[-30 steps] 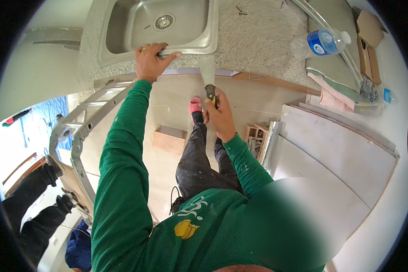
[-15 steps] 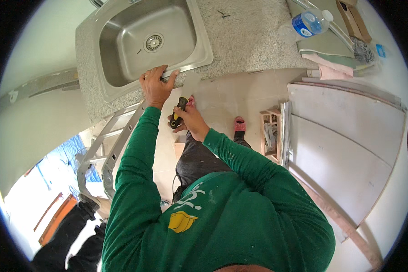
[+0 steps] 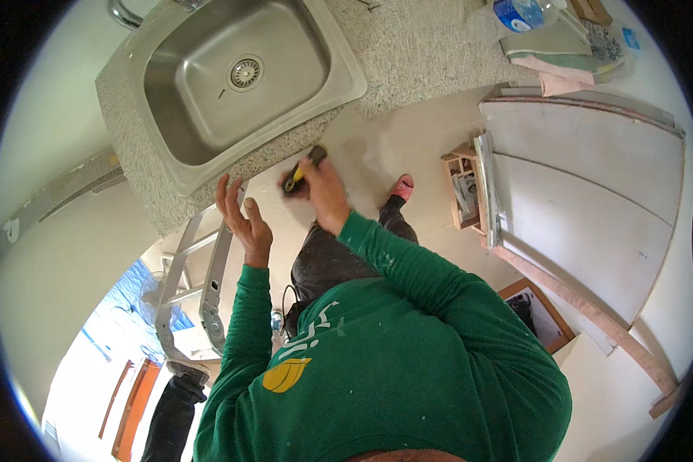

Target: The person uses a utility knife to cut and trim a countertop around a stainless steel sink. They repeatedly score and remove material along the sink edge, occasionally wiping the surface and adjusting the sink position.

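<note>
A stainless steel sink with a round strainer drain is set in a speckled stone countertop. My left hand is up by the counter's front edge, below the sink's near corner, fingers apart and holding nothing. To its right, my right hand grips a black-and-yellow hand tool just off the front edge. Motion smears the tool, so its exact kind does not show. A small dark sliver lies in the sink basin.
An aluminium ladder stands at the left, close to my left forearm. On the counter's right end are a plastic bottle and folded cloths. White boards lean at the right beside a wooden tool box.
My left hand has come off the sink's front rim and down toward me. My right hand still holds the tool, now blurred by motion. The view has shifted and turned.
</note>
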Action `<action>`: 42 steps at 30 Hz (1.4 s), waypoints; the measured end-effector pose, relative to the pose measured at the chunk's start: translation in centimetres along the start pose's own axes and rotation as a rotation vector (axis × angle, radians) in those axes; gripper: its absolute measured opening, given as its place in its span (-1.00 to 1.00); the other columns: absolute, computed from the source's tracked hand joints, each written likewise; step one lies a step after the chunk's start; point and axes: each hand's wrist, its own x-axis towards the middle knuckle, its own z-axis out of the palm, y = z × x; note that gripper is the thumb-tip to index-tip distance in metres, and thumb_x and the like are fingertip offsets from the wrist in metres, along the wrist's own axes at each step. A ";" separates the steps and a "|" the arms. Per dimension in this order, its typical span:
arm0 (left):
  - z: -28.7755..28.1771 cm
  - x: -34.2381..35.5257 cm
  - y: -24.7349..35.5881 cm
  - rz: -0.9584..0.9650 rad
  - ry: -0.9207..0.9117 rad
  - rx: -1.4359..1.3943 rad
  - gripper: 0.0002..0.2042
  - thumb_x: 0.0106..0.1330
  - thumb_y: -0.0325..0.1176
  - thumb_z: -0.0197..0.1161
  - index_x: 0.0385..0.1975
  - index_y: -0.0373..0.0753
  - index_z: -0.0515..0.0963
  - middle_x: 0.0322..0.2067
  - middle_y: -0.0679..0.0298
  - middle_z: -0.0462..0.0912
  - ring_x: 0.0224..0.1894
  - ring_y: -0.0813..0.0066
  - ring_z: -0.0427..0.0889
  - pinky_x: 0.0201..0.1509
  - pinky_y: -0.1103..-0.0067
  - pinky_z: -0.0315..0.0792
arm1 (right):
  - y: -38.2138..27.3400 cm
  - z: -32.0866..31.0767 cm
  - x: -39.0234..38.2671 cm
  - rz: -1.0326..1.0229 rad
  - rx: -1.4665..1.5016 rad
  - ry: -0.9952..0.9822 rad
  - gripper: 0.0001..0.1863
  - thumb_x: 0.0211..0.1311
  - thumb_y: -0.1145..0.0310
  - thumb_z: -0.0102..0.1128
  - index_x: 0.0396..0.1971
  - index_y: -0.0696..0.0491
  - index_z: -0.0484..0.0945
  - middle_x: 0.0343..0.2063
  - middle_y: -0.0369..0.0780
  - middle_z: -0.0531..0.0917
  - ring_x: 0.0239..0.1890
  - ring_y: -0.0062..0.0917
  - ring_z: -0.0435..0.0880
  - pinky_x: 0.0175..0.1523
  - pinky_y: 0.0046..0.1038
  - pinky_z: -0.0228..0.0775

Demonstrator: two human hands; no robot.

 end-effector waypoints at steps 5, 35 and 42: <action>3.8 3.7 1.2 0.138 -0.065 -0.031 -0.54 0.65 -0.05 0.07 0.28 -0.29 0.53 0.46 -0.11 0.36 0.51 -0.15 0.31 0.57 0.03 0.17 | -10.1 -0.2 1.9 -0.144 -0.072 0.051 -0.63 0.68 0.07 0.05 -0.17 0.11 0.45 -0.41 -0.14 0.71 -0.44 -0.38 0.76 -0.33 -0.33 0.64; 1.6 4.5 -2.2 0.012 0.044 -0.353 -0.30 0.67 0.28 -0.23 0.34 -0.27 0.44 0.48 -0.05 0.34 0.57 0.05 0.26 0.65 0.14 0.04 | -0.3 0.8 -1.2 0.088 -0.461 0.105 -0.46 0.67 -0.07 0.06 -0.30 0.18 0.50 -0.59 -0.20 0.62 -0.75 -0.54 0.57 -0.63 -0.43 0.42; 6.6 3.3 -0.4 0.108 -0.087 -0.431 -0.17 0.55 0.43 -0.10 0.36 -0.31 0.43 0.50 -0.16 0.28 0.60 -0.05 0.21 0.65 0.05 0.03 | -0.9 0.4 -0.5 0.085 -0.572 0.092 -0.43 0.65 -0.09 0.08 -0.28 0.21 0.52 -0.59 -0.18 0.63 -0.72 -0.49 0.62 -0.60 -0.43 0.48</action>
